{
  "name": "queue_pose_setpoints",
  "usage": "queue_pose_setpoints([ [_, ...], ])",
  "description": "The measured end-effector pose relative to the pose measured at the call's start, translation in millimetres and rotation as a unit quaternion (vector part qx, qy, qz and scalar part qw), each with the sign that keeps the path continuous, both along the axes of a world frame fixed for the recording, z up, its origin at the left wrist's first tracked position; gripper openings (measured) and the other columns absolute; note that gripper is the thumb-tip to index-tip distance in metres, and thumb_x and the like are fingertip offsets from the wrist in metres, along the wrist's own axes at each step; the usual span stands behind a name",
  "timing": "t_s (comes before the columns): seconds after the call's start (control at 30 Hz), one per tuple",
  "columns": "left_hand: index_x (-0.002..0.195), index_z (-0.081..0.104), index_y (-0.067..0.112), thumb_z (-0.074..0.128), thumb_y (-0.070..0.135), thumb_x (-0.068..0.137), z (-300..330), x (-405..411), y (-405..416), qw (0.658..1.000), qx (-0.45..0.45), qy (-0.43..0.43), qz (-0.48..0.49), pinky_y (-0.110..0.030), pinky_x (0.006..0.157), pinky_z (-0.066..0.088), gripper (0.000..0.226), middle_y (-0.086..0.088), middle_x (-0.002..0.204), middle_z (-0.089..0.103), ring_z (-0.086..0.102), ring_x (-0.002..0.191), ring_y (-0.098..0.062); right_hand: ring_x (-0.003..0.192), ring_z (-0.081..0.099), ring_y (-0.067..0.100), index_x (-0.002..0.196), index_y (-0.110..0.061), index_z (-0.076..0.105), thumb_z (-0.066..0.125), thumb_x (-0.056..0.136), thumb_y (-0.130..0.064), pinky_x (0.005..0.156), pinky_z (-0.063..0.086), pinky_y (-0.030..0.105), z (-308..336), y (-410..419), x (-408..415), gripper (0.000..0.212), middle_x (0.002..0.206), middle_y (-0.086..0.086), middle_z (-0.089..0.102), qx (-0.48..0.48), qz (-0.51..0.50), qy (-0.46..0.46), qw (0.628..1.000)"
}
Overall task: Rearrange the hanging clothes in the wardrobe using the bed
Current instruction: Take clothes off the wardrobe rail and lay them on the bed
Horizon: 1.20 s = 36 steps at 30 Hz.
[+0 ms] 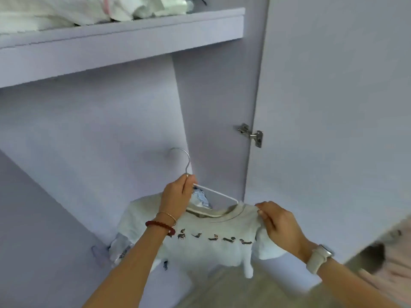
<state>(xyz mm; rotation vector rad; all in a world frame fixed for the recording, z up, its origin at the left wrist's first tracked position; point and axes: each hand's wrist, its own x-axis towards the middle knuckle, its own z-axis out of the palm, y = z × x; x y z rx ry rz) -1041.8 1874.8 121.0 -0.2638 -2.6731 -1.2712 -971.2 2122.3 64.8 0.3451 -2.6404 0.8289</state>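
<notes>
A pale grey T-shirt [211, 250] with a row of small dark dog prints hangs on a white hanger [216, 192] with a metal hook [185, 157]. My left hand [175, 196] grips the hanger at the base of its hook. My right hand [278, 221] pinches the shirt's right shoulder near the collar. The shirt is held in front of the open lilac wardrobe [100, 130], below its shelf. A light blue garment [201, 196] peeks out behind the shirt's collar and at its lower left. The hanging rail is not visible.
The wardrobe shelf [124, 41] above carries piled white fabrics [89, 10]. The open door [333, 107] with a metal hinge [251, 134] stands at right. Pinkish cloth [391, 263] shows at the far right edge. Wooden floor [233, 292] lies below.
</notes>
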Motion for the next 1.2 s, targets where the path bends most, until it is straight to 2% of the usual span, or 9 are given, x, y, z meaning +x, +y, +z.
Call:
queue_pose_setpoints([
  [0.07, 0.063, 0.047, 0.028, 0.042, 0.019, 0.097, -19.8, 12.2, 53.1, 0.996, 0.007, -0.042, -0.079, -0.028, 0.059, 0.04, 0.036, -0.005, 0.054, 0.049, 0.044, 0.049, -0.011, 0.078, 0.061, 0.017, 0.102, -0.016, 0.061, 0.032, 0.082, -0.026, 0.063, 0.05, 0.027, -9.7, 43.3, 38.5, 0.036, 0.089, -0.001, 0.064, -0.005, -0.064, -0.044, 0.997],
  [0.17, 0.074, 0.061, 0.013, 0.045, 0.028, 0.094, -51.3, 40.9, 130.4, 0.967, 0.01, -0.104, -0.234, -0.028, 0.062, 0.035, 0.03, -0.014, 0.066, 0.057, 0.048, 0.067, -0.024, 0.096, 0.056, 0.014, 0.12, -0.016, 0.055, 0.031, 0.078, -0.033, 0.078, 0.045, 0.027, -17.9, 82.6, 98.7, 0.051, 0.106, -0.001, 0.06, 0.023, -0.154, -0.088, 0.984],
  [0.33, 0.069, 0.058, 0.025, 0.042, 0.037, 0.093, -72.2, 97.3, 232.5, 0.887, -0.044, -0.115, -0.444, -0.034, 0.062, 0.04, 0.031, 0.006, 0.053, 0.049, 0.052, 0.061, -0.028, 0.082, 0.061, 0.032, 0.11, -0.012, 0.059, 0.027, 0.087, -0.041, 0.072, 0.045, 0.037, -28.9, 108.0, 191.9, 0.05, 0.091, 0.007, 0.064, 0.036, -0.314, -0.141, 0.938],
  [0.47, 0.05, 0.046, 0.031, 0.054, 0.028, 0.092, -69.1, 139.2, 272.7, 0.84, -0.034, -0.076, -0.536, -0.032, 0.059, 0.044, 0.042, 0.01, 0.047, 0.052, 0.051, 0.05, -0.01, 0.088, 0.06, 0.031, 0.108, -0.012, 0.058, 0.028, 0.091, -0.035, 0.066, 0.039, 0.033, -28.7, 83.0, 265.4, 0.041, 0.099, 0.008, 0.065, -0.028, -0.464, -0.156, 0.871],
  [0.7, 0.061, 0.064, 0.008, 0.064, 0.024, 0.086, -80.6, 220.1, 319.6, 0.738, -0.001, -0.021, -0.675, -0.036, 0.046, 0.041, 0.029, 0.006, 0.047, 0.05, 0.049, 0.046, -0.012, 0.076, 0.059, 0.032, 0.107, -0.016, 0.059, 0.041, 0.093, -0.016, 0.068, 0.044, 0.036, -26.1, 28.2, 335.9, 0.022, 0.086, 0.01, 0.067, -0.163, -0.621, -0.185, 0.744],
  [0.83, 0.071, 0.07, 0.005, 0.061, 0.023, 0.088, -67.1, 269.3, 347.4, 0.699, -0.024, 0.027, -0.715, -0.018, 0.041, 0.025, 0.026, 0.002, 0.047, 0.05, 0.04, 0.043, -0.008, 0.07, 0.05, 0.023, 0.11, -0.016, 0.058, 0.04, 0.095, -0.017, 0.068, 0.043, 0.034, -19.0, 32.3, 374.2, 0.024, 0.082, 0.007, 0.064, -0.205, -0.678, -0.165, 0.687],
  [0.97, 0.078, 0.069, 0.001, 0.055, 0.034, 0.091, -56.3, 330.5, 394.1, 0.661, -0.032, 0.04, -0.749, -0.035, 0.049, 0.039, 0.038, -0.011, 0.052, 0.057, 0.046, 0.048, -0.024, 0.056, 0.042, 0.016, 0.104, -0.016, 0.06, 0.038, 0.097, -0.016, 0.063, 0.041, 0.034, -8.6, 56.3, 422.6, 0.023, 0.058, -0.014, 0.044, -0.221, -0.722, -0.105, 0.647],
  [1.13, 0.066, 0.063, 0.005, 0.055, 0.034, 0.091, -42.9, 440.6, 454.5, 0.635, -0.004, 0.09, -0.768, -0.028, 0.048, 0.035, 0.039, 0.001, 0.05, 0.053, 0.046, 0.048, -0.017, 0.047, 0.042, 0.016, 0.095, -0.021, 0.061, 0.042, 0.095, -0.012, 0.054, 0.038, 0.033, -12.2, 100.9, 515.5, 0.02, 0.048, -0.012, 0.047, -0.275, -0.758, -0.014, 0.591],
  [1.2, 0.082, 0.07, 0.01, 0.053, 0.036, 0.089, -45.9, 487.5, 479.9, 0.629, 0.018, 0.122, -0.768, -0.033, 0.062, 0.046, 0.031, -0.003, 0.069, 0.065, 0.059, 0.064, -0.022, 0.047, 0.043, 0.02, 0.089, -0.026, 0.058, 0.044, 0.094, -0.01, 0.05, 0.037, 0.035, -19.4, 123.4, 557.2, 0.022, 0.051, -0.009, 0.049, -0.279, -0.774, 0.016, 0.569],
])
